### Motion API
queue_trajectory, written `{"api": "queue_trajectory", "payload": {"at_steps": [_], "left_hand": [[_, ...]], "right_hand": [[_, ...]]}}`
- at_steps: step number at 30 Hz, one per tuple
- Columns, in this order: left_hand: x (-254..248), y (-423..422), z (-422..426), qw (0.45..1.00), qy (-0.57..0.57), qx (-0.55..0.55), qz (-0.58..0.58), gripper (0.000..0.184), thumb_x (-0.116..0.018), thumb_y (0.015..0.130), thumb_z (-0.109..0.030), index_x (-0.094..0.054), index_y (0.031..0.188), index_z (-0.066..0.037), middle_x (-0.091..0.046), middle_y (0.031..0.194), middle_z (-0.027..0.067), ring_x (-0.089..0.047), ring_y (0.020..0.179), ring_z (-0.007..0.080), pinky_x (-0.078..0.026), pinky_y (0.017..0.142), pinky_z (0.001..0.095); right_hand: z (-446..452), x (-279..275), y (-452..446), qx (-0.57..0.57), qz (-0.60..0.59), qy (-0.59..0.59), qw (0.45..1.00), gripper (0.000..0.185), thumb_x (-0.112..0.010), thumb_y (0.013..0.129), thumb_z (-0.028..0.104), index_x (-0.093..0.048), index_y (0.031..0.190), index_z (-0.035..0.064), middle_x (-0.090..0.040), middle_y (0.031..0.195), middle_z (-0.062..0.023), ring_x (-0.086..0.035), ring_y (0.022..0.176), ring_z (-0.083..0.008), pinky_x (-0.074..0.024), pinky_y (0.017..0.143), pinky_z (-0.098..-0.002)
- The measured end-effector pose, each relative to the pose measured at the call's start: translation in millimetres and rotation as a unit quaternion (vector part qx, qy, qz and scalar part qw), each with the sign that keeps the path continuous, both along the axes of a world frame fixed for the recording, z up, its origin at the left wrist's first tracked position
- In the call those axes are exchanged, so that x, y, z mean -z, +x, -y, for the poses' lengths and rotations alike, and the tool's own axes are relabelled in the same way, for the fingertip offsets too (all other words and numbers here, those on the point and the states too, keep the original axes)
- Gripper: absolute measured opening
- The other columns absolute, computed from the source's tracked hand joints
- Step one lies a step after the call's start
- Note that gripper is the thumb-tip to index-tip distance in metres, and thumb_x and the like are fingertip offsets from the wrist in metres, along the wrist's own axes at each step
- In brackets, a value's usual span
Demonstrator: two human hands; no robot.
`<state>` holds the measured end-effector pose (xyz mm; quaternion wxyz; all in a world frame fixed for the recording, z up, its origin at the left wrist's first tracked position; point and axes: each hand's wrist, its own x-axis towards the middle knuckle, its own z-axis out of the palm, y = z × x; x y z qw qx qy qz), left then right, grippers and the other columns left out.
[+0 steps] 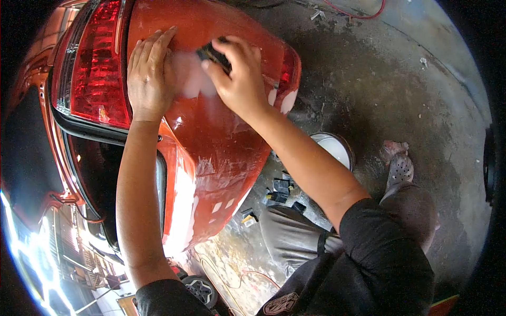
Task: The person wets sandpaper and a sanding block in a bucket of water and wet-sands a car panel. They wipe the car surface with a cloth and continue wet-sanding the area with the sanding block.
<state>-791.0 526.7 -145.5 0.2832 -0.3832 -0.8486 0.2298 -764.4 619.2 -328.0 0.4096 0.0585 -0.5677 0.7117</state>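
Note:
My left hand (pixel 150 73) lies flat on the orange car body panel (pixel 211 131), close to the red tail light (pixel 100 63), with fingers stretched out. In my right hand (pixel 238 76) is a dark piece of sandpaper (pixel 215 56), gripped between thumb and fingers and held against the panel. A pale, whitish patch (pixel 194 76) shows on the paint between the two hands. My right hand is slightly blurred, and its fingers cover part of the sandpaper.
A bucket (pixel 334 150) with whitish liquid stands on the wet concrete floor below my right forearm. Several small dark pieces (pixel 279 192) lie on the floor beside the car. A red hose (pixel 363 16) runs along the top. My shoe (pixel 400 168) is at the right.

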Motion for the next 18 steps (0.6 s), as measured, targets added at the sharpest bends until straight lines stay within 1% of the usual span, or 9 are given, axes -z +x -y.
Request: {"api": "queue_trajectory", "payload": {"at_steps": [2,3,4,6,8,12,14,16,18], "left_hand": [[0.4,-0.4,-0.5,1.0,0.002,-0.001,-0.005,0.042,-0.054,0.097,-0.007,-0.062,0.137,-0.013,-0.067,0.13,0.0157,-0.06,0.126,0.035,-0.041,0.116,0.0498],[0.9,-0.3,0.1,1.0,0.001,-0.002,-0.007,0.042,-0.054,0.097,-0.007,-0.062,0.137,-0.012,-0.067,0.129,0.0156,-0.06,0.126,0.035,-0.041,0.116,0.0498],[0.4,-1.9,-0.7,1.0,0.003,0.001,-0.013,0.042,-0.054,0.096,-0.007,-0.062,0.137,-0.012,-0.067,0.129,0.0154,-0.06,0.126,0.0348,-0.042,0.116,0.0499],[1.3,-0.1,0.2,1.0,0.003,0.002,-0.017,0.042,-0.054,0.096,-0.008,-0.062,0.137,-0.012,-0.067,0.128,0.0151,-0.06,0.126,0.0345,-0.042,0.115,0.05],[0.4,-1.2,0.4,1.0,0.005,0.008,-0.014,0.041,-0.055,0.096,-0.008,-0.062,0.136,-0.012,-0.068,0.128,0.015,-0.061,0.126,0.0345,-0.042,0.115,0.0501],[1.3,-2.1,1.4,1.0,-0.008,0.007,-0.016,0.038,-0.056,0.097,-0.01,-0.063,0.135,-0.012,-0.068,0.127,0.015,-0.061,0.125,0.035,-0.042,0.115,0.05],[1.3,-0.4,2.6,1.0,-0.006,0.007,-0.017,0.038,-0.057,0.097,-0.012,-0.064,0.134,-0.013,-0.067,0.128,0.0143,-0.06,0.125,0.0352,-0.042,0.115,0.0498],[0.1,-3.0,-0.8,1.0,-0.005,0.002,-0.017,0.037,-0.058,0.097,-0.014,-0.064,0.134,-0.013,-0.066,0.131,0.0136,-0.059,0.127,0.0355,-0.042,0.115,0.0496],[1.5,0.1,-1.9,1.0,-0.005,-0.021,-0.008,0.037,-0.059,0.097,-0.016,-0.064,0.134,-0.013,-0.063,0.136,0.0129,-0.056,0.131,0.0358,-0.041,0.115,0.0494]], "right_hand": [[-0.2,-10.1,-1.4,0.027,0.04,-0.018,0.999,0.041,-0.076,0.091,0.023,-0.064,0.125,0.0034,-0.061,0.131,-0.0191,-0.057,0.12,-0.0391,-0.0393,0.102,-0.0522],[8.8,-6.8,21.0,0.029,0.056,-0.017,0.998,0.042,-0.076,0.091,0.023,-0.064,0.126,0.0031,-0.06,0.131,-0.0212,-0.057,0.118,-0.04,-0.0401,0.101,-0.0519],[21.0,1.4,43.9,0.024,0.04,0.003,0.999,0.042,-0.075,0.091,0.023,-0.063,0.127,0.0039,-0.057,0.131,-0.0242,-0.056,0.117,-0.0441,-0.0403,0.1,-0.0572],[30.0,15.7,76.2,-0.014,0.002,0.023,1.0,0.043,-0.075,0.091,0.024,-0.063,0.127,0.0047,-0.057,0.13,-0.0256,-0.055,0.12,-0.0437,-0.0397,0.101,-0.0569],[19.9,19.8,47.8,0.001,-0.017,0.014,1.0,0.043,-0.076,0.089,0.023,-0.064,0.126,0.0046,-0.06,0.129,-0.0229,-0.057,0.119,-0.0405,-0.0401,0.101,-0.0539],[-11.6,-2.9,-31.6,0.038,0.019,-0.052,0.998,0.042,-0.077,0.088,0.023,-0.065,0.124,0.0035,-0.064,0.125,-0.0188,-0.06,0.115,-0.0381,-0.0396,0.102,-0.0522],[4.5,3.8,-5.9,0.08,0.038,-0.021,0.996,0.04,-0.076,0.089,0.024,-0.066,0.122,0.0038,-0.062,0.128,-0.0232,-0.058,0.117,-0.0409,-0.0399,0.1,-0.053],[20.6,11.5,53.6,0.027,0.029,0.015,0.999,0.042,-0.077,0.089,0.028,-0.066,0.122,0.0038,-0.061,0.127,-0.0249,-0.057,0.117,-0.0418,-0.0407,0.098,-0.054],[12.4,14.5,51.7,0.004,0.005,0.027,1.0,0.038,-0.077,0.089,0.024,-0.067,0.12,0.0046,-0.062,0.127,-0.0213,-0.058,0.116,-0.0395,-0.0415,0.1,-0.0504]]}}
